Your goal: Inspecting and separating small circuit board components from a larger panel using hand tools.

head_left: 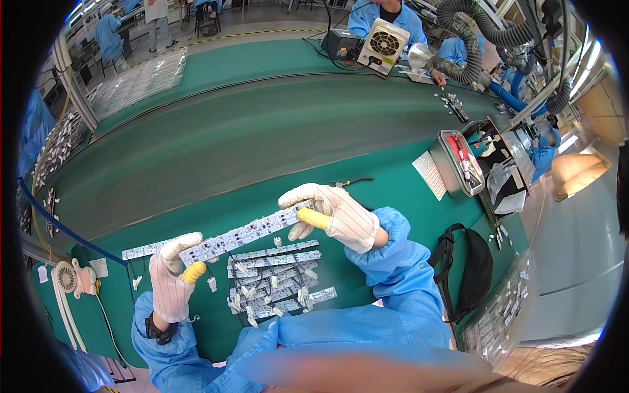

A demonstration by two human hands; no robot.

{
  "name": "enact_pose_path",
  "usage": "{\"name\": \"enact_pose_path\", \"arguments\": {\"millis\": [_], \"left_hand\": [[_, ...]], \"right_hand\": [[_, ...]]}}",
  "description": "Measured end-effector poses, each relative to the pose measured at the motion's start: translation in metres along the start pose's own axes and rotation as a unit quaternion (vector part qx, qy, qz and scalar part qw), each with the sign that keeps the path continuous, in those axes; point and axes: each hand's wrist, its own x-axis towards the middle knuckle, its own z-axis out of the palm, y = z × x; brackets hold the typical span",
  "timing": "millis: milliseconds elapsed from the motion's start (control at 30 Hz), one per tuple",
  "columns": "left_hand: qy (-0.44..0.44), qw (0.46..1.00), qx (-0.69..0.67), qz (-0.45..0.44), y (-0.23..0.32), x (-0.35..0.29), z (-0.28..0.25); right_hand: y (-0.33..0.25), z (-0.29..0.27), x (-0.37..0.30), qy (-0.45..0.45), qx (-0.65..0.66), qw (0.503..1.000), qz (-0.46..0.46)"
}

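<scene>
Between my two gloved hands a long white circuit board strip [252,230] is held up, tilted with its right end higher. My left hand [173,275] pinches its left end, and a yellow finger cot covers the thumb. The right end is gripped by my right hand [333,215], its thumb also in a yellow cot. Short wires with white connectors dangle from the strip. Below it, a stack of similar strips [278,278] with wires and white connectors lies on the green mat [354,288]. Another strip [143,250] lies beside my left hand.
Cutting pliers [350,182] lie beyond my right hand. A metal tool box [460,164] and a black waist bag [475,268] sit to the right. A small fan [67,276] stands at the left. Across the conveyor belt [262,124], an ionizing blower [385,44] stands near a co-worker.
</scene>
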Motion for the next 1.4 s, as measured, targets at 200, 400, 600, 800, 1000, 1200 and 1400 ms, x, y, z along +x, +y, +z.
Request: {"name": "enact_pose_path", "arguments": {"millis": [200,400,600,800,1000,1200,1400], "left_hand": [[-0.001,1.000,0.007,0.006,-0.0020,-0.0004,-0.0016],[-0.006,1.000,0.002,0.004,-0.0020,0.0000,-0.0015],[-0.008,1.000,0.019,0.005,-0.0020,-0.0004,-0.0020],[-0.007,0.999,0.039,0.011,-0.0015,-0.0006,-0.0030],[-0.010,0.999,0.050,0.017,-0.0024,-0.0007,-0.0039],[-0.008,1.000,0.019,0.010,-0.0006,-0.0005,-0.0013],[-0.007,1.000,0.020,0.008,-0.0017,0.0001,-0.0020]], "right_hand": [[-0.0012,0.0008,-0.0005,0.003,-0.009,1.000,-0.002],[-0.0006,0.0004,-0.0009,0.005,-0.018,1.000,0.002],[-0.0002,-0.0002,-0.0007,0.003,-0.022,1.000,0.000],[-0.0024,0.0003,-0.0005,0.002,-0.042,0.999,-0.001],[-0.0052,-0.0005,-0.0015,-0.012,-0.012,1.000,0.023],[-0.0040,-0.0010,-0.0017,-0.011,-0.015,1.000,0.021],[-0.0017,-0.0015,-0.0011,-0.014,0.002,1.000,0.023]]}}
